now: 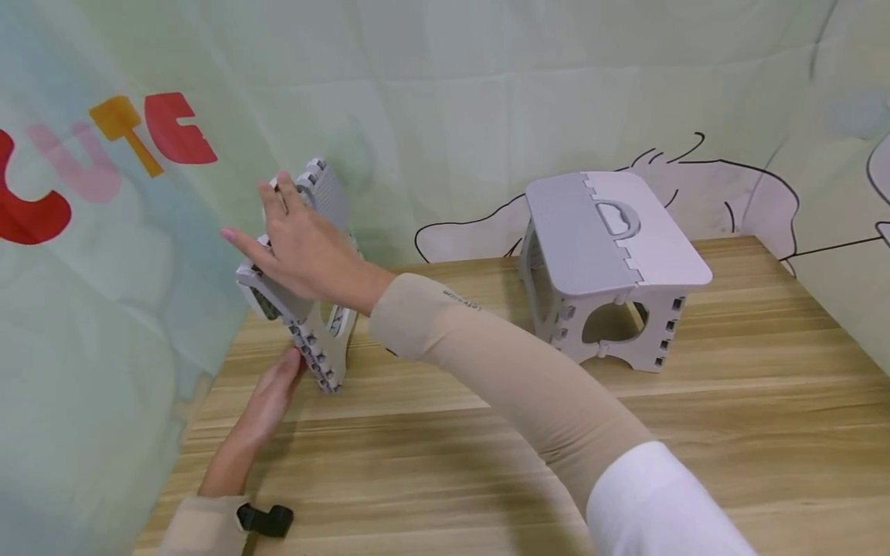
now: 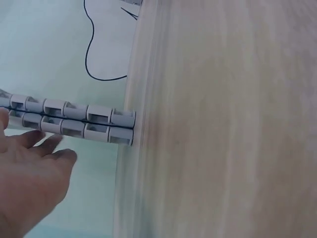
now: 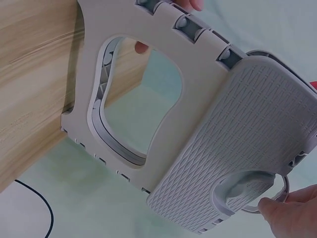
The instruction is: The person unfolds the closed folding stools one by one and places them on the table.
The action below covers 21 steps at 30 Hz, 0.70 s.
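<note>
A wood-grain table (image 1: 431, 471) bears, at its left, a partly folded stool (image 1: 299, 307), pale grey with textured top and notched hinges; the left hand (image 1: 273, 390) grips its leg, the right hand (image 1: 306, 251) touches its top, fingers extended

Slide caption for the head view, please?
Right grip and left grip at partly folded step stool; unfolded step stool on wood-grain table.

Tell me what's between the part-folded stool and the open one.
The head view shows wooden tabletop between the part-folded stool and the open stool, with the right arm's beige sleeve crossing in front.
</note>
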Tool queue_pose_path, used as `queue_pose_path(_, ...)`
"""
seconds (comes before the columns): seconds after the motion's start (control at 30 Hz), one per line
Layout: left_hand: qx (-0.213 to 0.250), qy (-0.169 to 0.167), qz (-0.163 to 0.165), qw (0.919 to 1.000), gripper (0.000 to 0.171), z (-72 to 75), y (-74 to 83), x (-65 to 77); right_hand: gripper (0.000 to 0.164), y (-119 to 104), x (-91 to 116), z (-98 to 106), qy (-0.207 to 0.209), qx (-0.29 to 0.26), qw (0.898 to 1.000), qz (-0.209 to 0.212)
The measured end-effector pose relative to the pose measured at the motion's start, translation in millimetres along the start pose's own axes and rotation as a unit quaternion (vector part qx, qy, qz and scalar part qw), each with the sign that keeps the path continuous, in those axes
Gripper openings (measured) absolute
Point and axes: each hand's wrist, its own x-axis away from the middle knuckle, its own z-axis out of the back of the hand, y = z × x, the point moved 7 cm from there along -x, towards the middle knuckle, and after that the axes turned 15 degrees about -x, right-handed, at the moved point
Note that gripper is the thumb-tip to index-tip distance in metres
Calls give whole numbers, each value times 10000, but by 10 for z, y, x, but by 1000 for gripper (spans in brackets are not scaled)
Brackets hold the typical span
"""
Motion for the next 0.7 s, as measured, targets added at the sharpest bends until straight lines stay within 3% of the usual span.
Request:
queue_pose_path(0.13,-417,221,-73,9989,64,14,34,-11,83,-1,2,6,1,-48,10000,19)
queue_pose_path(0.4,-448,630,-669,9948,52,30,39,-14,81,5,12,-3,-78,-179,9998,37)
queue_pose_path(0.7,-526,703,-736,9934,51,42,44,-37,78,52,53,15,-171,-311,9991,221)
